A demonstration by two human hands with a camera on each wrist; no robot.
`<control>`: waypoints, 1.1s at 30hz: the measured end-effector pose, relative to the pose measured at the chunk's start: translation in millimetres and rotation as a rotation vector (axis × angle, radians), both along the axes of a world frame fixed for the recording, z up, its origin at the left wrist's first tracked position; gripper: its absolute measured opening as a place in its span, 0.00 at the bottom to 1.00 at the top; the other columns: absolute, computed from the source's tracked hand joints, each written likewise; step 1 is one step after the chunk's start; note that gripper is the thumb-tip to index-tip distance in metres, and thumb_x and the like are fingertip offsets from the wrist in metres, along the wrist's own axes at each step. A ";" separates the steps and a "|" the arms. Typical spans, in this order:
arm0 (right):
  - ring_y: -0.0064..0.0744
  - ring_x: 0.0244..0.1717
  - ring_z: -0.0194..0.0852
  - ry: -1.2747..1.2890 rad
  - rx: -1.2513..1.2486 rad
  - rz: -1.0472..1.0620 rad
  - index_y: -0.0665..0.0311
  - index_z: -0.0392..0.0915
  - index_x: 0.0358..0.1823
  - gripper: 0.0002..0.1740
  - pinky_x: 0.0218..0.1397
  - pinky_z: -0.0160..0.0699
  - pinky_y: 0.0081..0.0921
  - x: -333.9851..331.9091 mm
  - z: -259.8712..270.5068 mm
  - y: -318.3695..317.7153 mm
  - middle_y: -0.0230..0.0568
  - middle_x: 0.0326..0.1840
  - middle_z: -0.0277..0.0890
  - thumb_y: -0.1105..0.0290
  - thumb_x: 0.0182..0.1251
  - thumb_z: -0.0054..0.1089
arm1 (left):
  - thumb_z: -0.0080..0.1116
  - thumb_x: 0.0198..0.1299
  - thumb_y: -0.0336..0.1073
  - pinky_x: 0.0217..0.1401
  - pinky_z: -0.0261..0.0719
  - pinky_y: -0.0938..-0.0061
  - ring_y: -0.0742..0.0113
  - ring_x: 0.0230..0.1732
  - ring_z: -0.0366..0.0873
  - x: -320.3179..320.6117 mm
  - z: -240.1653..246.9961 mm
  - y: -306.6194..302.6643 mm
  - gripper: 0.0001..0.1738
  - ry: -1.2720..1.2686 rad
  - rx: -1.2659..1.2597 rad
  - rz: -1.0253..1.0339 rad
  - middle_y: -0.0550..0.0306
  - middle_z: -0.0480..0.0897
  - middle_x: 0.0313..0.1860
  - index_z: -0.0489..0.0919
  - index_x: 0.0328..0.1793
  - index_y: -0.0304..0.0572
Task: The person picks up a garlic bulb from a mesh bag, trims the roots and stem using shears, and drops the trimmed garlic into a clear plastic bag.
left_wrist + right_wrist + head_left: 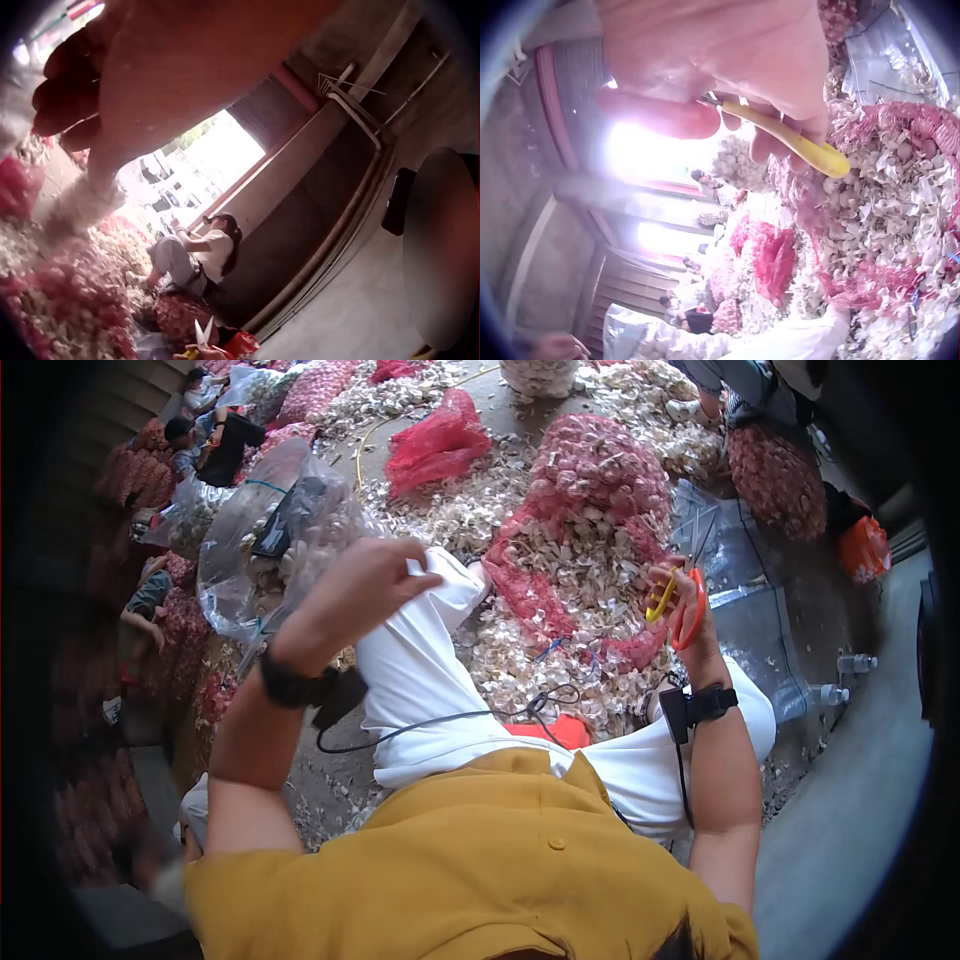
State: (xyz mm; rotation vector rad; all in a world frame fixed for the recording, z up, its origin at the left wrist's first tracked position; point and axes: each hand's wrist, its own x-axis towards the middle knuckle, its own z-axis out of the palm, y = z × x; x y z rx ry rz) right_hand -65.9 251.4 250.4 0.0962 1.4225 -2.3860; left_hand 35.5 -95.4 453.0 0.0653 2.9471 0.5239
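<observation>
Many garlic bulbs (600, 460) fill the far part of the open red net sack (525, 585), the landmark here; loose white peelings (520, 655) spread in its near part and around it. To the right of the sack's near part, the right hand (688, 605) holds scissors (700, 600), fingers wrapped round the yellow and orange handles, blades pointing up and away. To the sack's left, the left hand (375, 575) hangs in the air, fingers loosely bent, with nothing visible between them and the thumb. Farther left of the sack, a clear plastic bag (225, 585) holds pale bulbs (671, 341). The work looks well under way, judging by the peelings; plenty of bulbs seem left, though the share finished cannot be told.
</observation>
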 end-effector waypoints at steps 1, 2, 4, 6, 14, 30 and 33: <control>0.26 0.43 0.70 -0.011 0.005 -0.008 0.55 0.64 0.55 0.20 0.47 0.72 0.29 0.7 5.4 2.2 0.36 0.44 0.75 0.58 0.66 0.54 | 0.63 0.56 0.42 0.29 0.74 0.68 0.59 0.24 0.78 -15.9 -18.7 15.3 0.15 -0.075 0.032 -0.107 0.50 0.80 0.23 0.79 0.37 0.36; 0.27 0.45 0.71 -0.028 -0.023 -0.014 0.54 0.65 0.57 0.21 0.49 0.73 0.30 1.5 19.9 2.8 0.36 0.45 0.75 0.56 0.67 0.54 | 0.62 0.57 0.42 0.31 0.74 0.68 0.59 0.26 0.78 -32.5 -43.9 26.8 0.15 -0.152 0.039 -0.215 0.50 0.80 0.25 0.79 0.38 0.36; 0.31 0.48 0.73 0.017 -0.068 -0.011 0.55 0.64 0.62 0.25 0.54 0.73 0.31 3.7 32.5 8.1 0.41 0.49 0.75 0.51 0.69 0.50 | 0.61 0.57 0.42 0.36 0.75 0.67 0.58 0.32 0.79 -63.1 -113.1 39.9 0.15 -0.337 0.095 -0.389 0.50 0.81 0.31 0.79 0.41 0.36; 0.32 0.47 0.74 0.038 -0.075 -0.036 0.57 0.63 0.63 0.26 0.55 0.73 0.32 2.4 37.9 12.9 0.43 0.48 0.75 0.51 0.69 0.49 | 0.61 0.57 0.42 0.42 0.75 0.66 0.55 0.38 0.79 -89.8 -183.0 50.6 0.16 -0.522 0.153 -0.453 0.48 0.82 0.35 0.78 0.45 0.37; 0.33 0.42 0.74 -0.029 -0.095 -0.207 0.66 0.62 0.62 0.28 0.53 0.74 0.32 -15.5 47.5 27.6 0.48 0.44 0.74 0.52 0.71 0.45 | 0.63 0.54 0.43 0.62 0.70 0.62 0.46 0.60 0.69 -127.7 -376.7 83.7 0.29 -0.414 0.128 -0.288 0.41 0.70 0.61 0.73 0.60 0.38; 0.36 0.44 0.69 -0.447 -0.269 -0.255 0.65 0.64 0.59 0.24 0.50 0.71 0.37 -32.3 50.3 17.9 0.46 0.45 0.67 0.56 0.71 0.43 | 0.63 0.53 0.34 0.46 0.77 0.66 0.51 0.40 0.80 -150.6 -431.6 82.3 0.15 -0.153 0.588 0.624 0.44 0.83 0.38 0.77 0.45 0.34; 0.35 0.44 0.69 -0.466 -0.247 -0.265 0.65 0.64 0.59 0.23 0.49 0.71 0.36 -31.5 48.6 14.6 0.46 0.45 0.67 0.56 0.71 0.43 | 0.68 0.47 0.34 0.49 0.76 0.66 0.53 0.44 0.80 -164.4 -471.2 88.3 0.27 -0.270 0.647 0.668 0.42 0.81 0.44 0.72 0.53 0.33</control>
